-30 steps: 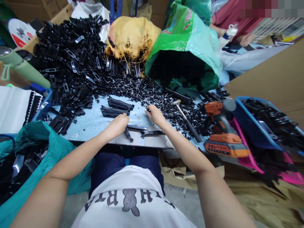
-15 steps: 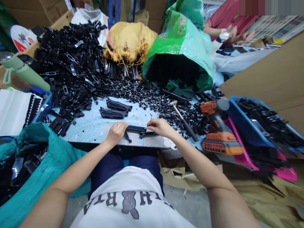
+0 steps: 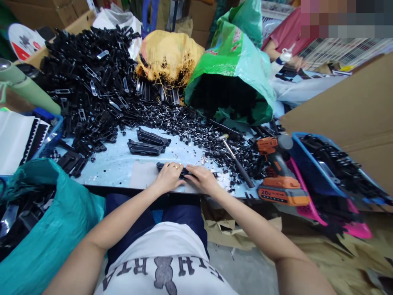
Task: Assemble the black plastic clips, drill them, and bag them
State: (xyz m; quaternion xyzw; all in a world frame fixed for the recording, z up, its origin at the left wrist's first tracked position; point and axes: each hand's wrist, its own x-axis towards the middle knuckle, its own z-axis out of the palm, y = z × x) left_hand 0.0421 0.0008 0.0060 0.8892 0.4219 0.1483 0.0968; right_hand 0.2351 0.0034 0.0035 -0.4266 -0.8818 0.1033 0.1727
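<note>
Near the table's front edge, my left hand point(image 3: 168, 177) is closed over a black plastic part point(image 3: 160, 166), whose left end shows beyond the fingers. My right hand point(image 3: 201, 178) touches the same part from the right, its fingers pressed together close to the left fingertips. Both hands cover most of the part. A pale sheet point(image 3: 139, 174) lies under it. Two black assembled pieces point(image 3: 145, 148) rest side by side on the blue table surface point(image 3: 115, 162), beyond my left hand. A hammer point(image 3: 238, 162) lies to the right among small black pins point(image 3: 190, 127).
An orange cordless drill point(image 3: 281, 188) stands at right, beside a blue basket point(image 3: 322, 164) of black parts. Behind are a black parts heap point(image 3: 89, 78), a yellow sack point(image 3: 172, 53) and a green sack point(image 3: 230, 61). A teal sack point(image 3: 70, 209) is at left. Another person's arm shows at back right.
My hands have come closer together over the black part; the left moved right and turned palm-down. The smaller pieces that showed below it are now mostly covered. The view has shifted slightly.
</note>
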